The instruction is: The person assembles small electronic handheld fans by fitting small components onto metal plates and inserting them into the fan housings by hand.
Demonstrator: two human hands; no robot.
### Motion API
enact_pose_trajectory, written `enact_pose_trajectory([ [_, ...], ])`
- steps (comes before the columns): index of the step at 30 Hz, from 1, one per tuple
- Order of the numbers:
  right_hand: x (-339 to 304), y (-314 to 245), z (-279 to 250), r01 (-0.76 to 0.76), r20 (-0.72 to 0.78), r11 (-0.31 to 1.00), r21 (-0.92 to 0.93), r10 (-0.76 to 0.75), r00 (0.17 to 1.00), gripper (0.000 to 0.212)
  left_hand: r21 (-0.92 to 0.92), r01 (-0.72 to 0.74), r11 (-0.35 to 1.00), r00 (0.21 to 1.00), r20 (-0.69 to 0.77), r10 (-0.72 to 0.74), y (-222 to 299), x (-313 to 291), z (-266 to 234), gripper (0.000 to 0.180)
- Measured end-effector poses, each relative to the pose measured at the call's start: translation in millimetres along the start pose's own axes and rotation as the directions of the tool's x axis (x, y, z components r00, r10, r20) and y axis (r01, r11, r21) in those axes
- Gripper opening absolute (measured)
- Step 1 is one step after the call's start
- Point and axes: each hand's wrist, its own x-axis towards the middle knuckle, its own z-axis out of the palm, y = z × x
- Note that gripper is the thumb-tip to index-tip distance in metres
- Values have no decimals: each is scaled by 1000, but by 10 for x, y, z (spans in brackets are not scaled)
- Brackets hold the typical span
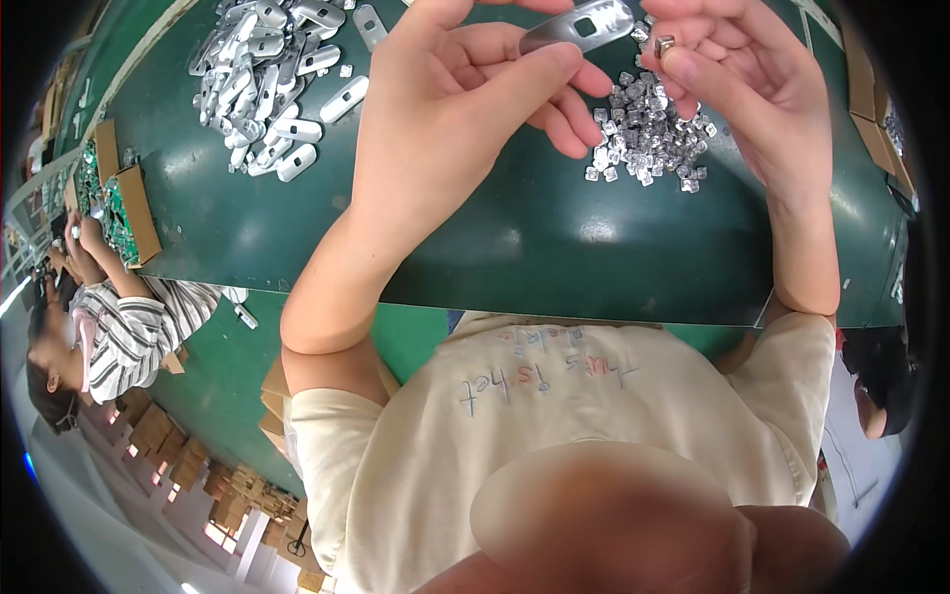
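Note:
Between the thumb and fingers of my left hand (475, 84) is a long silver casing (584, 27) with rounded ends and a square hole. My right hand (742, 79) pinches a small clear square piece (664, 45) between thumb and finger, a short way right of the casing and apart from it. Below and between both hands lies a pile of small clear square pieces (648, 134) on the green table (554, 247). Left of my left forearm spreads a heap of similar silver casings (267, 89), with a few lying loose beside it.
A cardboard box (137, 213) with green circuit boards stands at the table's left end, where a person in a striped shirt (129, 337) works. Another cardboard box (876, 129) sits at the right. The table's near edge runs just in front of my body.

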Motion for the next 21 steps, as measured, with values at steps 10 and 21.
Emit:
enact_pose_trajectory([
  [10,-80,-195,46,537,325,489,-688,-454,829,18,-68,38,997,998,62,-34,-55,27,93,25],
  [21,-46,3,72,671,467,162,-724,-601,649,26,-109,-30,994,999,41,34,-133,-70,70,24],
])
